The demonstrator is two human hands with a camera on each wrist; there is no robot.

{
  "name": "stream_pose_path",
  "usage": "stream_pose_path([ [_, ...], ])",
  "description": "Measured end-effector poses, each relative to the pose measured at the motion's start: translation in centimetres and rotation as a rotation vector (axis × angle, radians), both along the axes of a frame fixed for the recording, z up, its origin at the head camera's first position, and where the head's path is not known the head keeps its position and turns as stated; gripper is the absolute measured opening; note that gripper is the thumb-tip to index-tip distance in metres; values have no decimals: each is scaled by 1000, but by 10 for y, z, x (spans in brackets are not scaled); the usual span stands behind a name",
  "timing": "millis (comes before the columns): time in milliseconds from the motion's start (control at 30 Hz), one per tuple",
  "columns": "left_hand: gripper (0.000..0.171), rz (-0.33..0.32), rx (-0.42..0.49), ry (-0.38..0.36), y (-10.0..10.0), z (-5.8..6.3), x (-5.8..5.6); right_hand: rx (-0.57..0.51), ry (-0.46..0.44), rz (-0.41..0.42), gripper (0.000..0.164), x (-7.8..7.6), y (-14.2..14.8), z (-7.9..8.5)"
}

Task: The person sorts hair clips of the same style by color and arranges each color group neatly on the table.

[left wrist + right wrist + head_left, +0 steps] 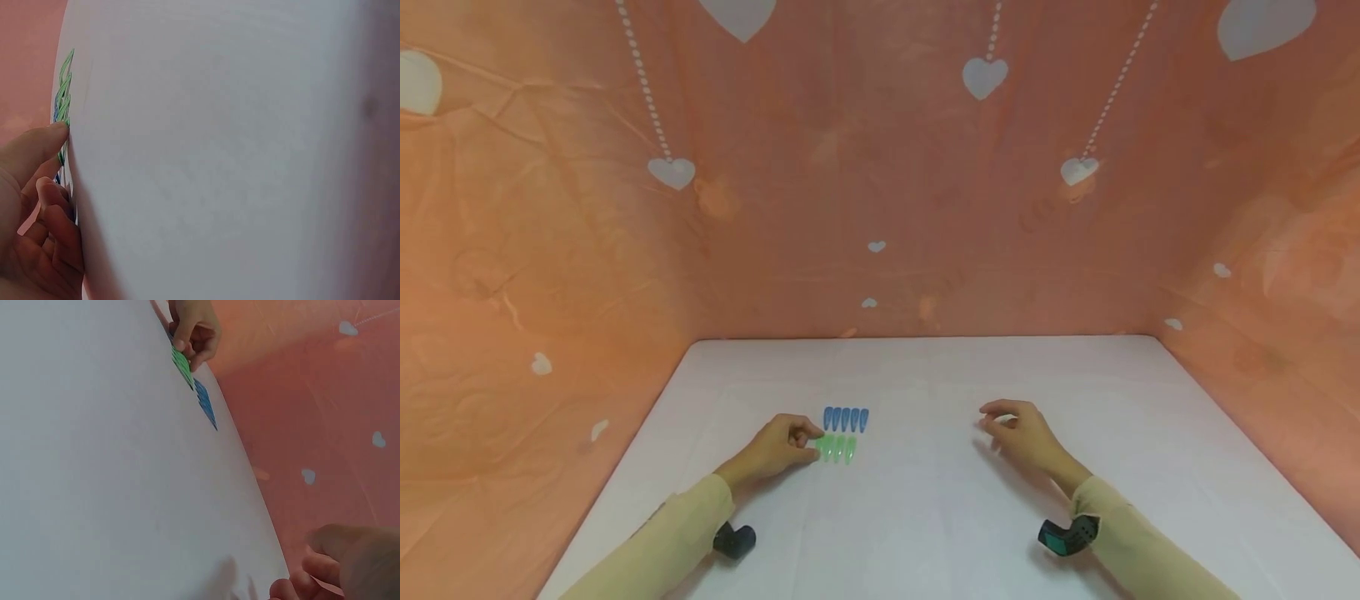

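Note:
A row of several blue teardrop-shaped snap hair clips (846, 419) lies on the white table, wide ends away from me. Just nearer is a row of several green hair clips (838, 448), laid side by side. My left hand (778, 446) is at the left end of the green row, pinching the outermost green clip between thumb and forefinger. In the left wrist view the thumb (44, 147) covers part of that clip. My right hand (1018, 432) hovers above the table to the right of both rows, fingers loosely bent and holding nothing.
The white table (910, 517) is enclosed at the back and sides by an orange-pink sheet (850, 167) printed with pale hearts. A dark wrist device (734, 542) is on the left sleeve, and another wrist device (1069, 535) is on the right.

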State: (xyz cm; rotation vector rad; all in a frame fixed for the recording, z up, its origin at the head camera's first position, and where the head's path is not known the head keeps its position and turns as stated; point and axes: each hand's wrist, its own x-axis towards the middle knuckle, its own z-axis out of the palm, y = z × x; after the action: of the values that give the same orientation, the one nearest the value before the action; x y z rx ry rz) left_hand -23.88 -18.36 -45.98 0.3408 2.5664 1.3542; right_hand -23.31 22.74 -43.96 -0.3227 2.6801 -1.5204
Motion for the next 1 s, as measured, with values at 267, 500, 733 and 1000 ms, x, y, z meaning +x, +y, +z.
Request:
stream_pose_path([
  [267, 29, -2, 0, 6, 1, 1, 2, 42, 11, -38, 31, -3, 19, -3],
  [500, 29, -1, -1, 4, 0, 1, 1, 79, 5, -31, 31, -3, 29, -3],
  [733, 29, -16, -3, 17, -1, -2, -2, 100, -9, -51, 30, -2, 32, -7],
  [1000, 29, -7, -17, 23, -1, -1, 0, 153, 15, -56, 27, -1, 31, -11],
])
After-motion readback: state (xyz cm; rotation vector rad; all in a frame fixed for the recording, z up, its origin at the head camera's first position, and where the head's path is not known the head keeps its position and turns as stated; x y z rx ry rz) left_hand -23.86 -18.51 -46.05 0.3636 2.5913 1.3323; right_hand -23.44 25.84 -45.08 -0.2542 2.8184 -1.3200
